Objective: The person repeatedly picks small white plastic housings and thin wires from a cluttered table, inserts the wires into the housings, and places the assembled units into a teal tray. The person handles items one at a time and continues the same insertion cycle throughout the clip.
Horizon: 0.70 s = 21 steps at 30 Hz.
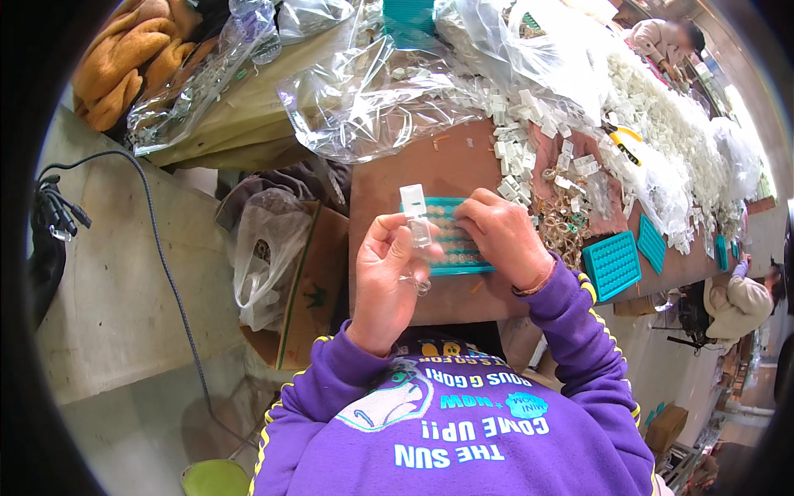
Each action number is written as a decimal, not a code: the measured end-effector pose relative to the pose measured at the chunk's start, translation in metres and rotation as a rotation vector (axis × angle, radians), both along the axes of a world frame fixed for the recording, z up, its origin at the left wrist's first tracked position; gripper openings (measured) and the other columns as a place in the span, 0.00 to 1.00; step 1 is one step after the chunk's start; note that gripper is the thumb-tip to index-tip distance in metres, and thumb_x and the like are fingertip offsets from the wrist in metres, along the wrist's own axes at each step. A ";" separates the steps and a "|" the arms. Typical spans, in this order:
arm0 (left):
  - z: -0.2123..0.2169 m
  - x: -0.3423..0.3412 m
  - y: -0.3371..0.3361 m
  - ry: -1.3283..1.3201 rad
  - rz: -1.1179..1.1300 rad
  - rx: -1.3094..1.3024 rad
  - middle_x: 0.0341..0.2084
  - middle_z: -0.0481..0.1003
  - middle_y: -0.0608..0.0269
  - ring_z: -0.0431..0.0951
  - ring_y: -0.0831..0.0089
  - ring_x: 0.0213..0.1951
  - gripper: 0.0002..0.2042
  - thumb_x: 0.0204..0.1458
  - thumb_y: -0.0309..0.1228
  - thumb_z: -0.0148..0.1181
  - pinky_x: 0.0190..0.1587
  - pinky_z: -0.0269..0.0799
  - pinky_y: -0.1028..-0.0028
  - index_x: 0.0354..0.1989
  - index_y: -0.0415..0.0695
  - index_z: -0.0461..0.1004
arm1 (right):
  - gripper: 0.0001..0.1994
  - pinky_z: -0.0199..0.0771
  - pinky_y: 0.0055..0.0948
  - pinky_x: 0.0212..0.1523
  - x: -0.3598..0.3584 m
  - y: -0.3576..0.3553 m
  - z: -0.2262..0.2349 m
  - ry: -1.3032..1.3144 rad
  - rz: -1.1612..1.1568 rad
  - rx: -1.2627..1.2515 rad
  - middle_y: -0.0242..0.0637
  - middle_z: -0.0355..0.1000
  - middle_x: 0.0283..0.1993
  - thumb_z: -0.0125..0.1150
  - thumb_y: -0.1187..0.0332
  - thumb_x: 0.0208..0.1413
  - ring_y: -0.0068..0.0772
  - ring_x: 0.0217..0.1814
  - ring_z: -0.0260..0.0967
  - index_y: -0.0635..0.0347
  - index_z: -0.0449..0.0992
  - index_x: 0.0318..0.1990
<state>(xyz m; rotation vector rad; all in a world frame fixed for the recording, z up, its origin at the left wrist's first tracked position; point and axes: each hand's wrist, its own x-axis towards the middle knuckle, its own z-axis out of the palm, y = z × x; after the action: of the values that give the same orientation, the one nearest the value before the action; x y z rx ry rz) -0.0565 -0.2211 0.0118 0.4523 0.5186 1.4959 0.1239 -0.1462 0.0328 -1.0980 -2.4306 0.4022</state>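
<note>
So the left hand [387,277] was curled up around a small clear plastic box [416,217] with a white top, pinching it between thumb and fingers and holding it upright just above the near edge of the table [389,178]. Something small and shiny hung below that hand too, maybe a ring, but it was too tiny to tell. The right hand [502,237] was palm-down with its fingers bent, resting on a teal tray [453,240] full of little round slots — couldn't tell if it actually had anything pinched in there, since the fingers hid the tips. The tray sat flat on the brown tabletop right between the two hands, partly covered by both. Just past the right hand there was a heap of small white plastic pieces [521,157] and a tangle of gold-coloured rings [566,217], so that side was pretty crowded. Crumpled clear plastic bags [372,99] covered the far end of the table. Two more teal trays [612,264] lay further off to the right, well apart from the hands. Left of the table stood a cardboard box [310,289] with a plastic bag [263,248] stuffed in it — and a black cable [161,248] ran across the pale floor beside it.
</note>
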 end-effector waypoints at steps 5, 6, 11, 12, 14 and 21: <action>0.005 0.001 -0.001 -0.001 -0.021 -0.023 0.40 0.77 0.55 0.79 0.73 0.37 0.08 0.62 0.32 0.54 0.28 0.67 0.81 0.47 0.46 0.69 | 0.05 0.75 0.34 0.32 -0.010 -0.008 0.013 0.176 -0.092 0.042 0.40 0.72 0.32 0.63 0.78 0.47 0.42 0.32 0.74 0.61 0.76 0.33; 0.006 0.002 0.000 0.001 -0.031 -0.032 0.41 0.77 0.56 0.79 0.73 0.38 0.08 0.62 0.32 0.56 0.29 0.68 0.81 0.46 0.46 0.70 | 0.06 0.75 0.31 0.32 -0.010 -0.011 0.019 0.301 -0.131 0.019 0.39 0.73 0.33 0.64 0.79 0.46 0.38 0.32 0.75 0.62 0.77 0.33; 0.008 0.009 -0.001 0.045 -0.047 -0.043 0.40 0.77 0.60 0.78 0.75 0.39 0.06 0.61 0.30 0.56 0.33 0.73 0.79 0.44 0.45 0.71 | 0.06 0.75 0.28 0.32 -0.014 -0.034 0.045 0.429 -0.047 0.047 0.37 0.75 0.32 0.65 0.79 0.46 0.35 0.32 0.75 0.60 0.78 0.33; 0.009 0.010 -0.002 0.040 -0.044 -0.034 0.41 0.77 0.61 0.78 0.75 0.40 0.06 0.61 0.30 0.56 0.34 0.74 0.78 0.44 0.45 0.71 | 0.07 0.75 0.28 0.31 -0.017 -0.038 0.046 0.413 -0.011 0.061 0.38 0.75 0.32 0.65 0.79 0.46 0.36 0.32 0.74 0.61 0.78 0.34; 0.009 0.015 -0.004 0.101 -0.036 -0.029 0.41 0.77 0.62 0.78 0.75 0.41 0.05 0.61 0.29 0.56 0.36 0.76 0.77 0.43 0.45 0.71 | 0.08 0.75 0.29 0.31 -0.025 -0.043 0.045 0.424 -0.042 0.152 0.38 0.73 0.32 0.65 0.79 0.46 0.37 0.32 0.74 0.61 0.77 0.35; 0.013 0.018 -0.006 0.087 -0.031 -0.019 0.43 0.76 0.62 0.77 0.76 0.43 0.05 0.61 0.28 0.56 0.39 0.78 0.74 0.43 0.44 0.71 | 0.08 0.75 0.30 0.30 -0.018 -0.045 0.048 0.406 -0.005 0.084 0.39 0.72 0.32 0.63 0.80 0.48 0.38 0.31 0.74 0.61 0.77 0.37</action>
<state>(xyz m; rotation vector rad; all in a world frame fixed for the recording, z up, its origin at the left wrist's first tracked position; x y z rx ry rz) -0.0385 -0.2271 0.0244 0.5100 0.5911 1.4449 0.1056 -0.1908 0.0807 -0.8868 -2.0674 0.4665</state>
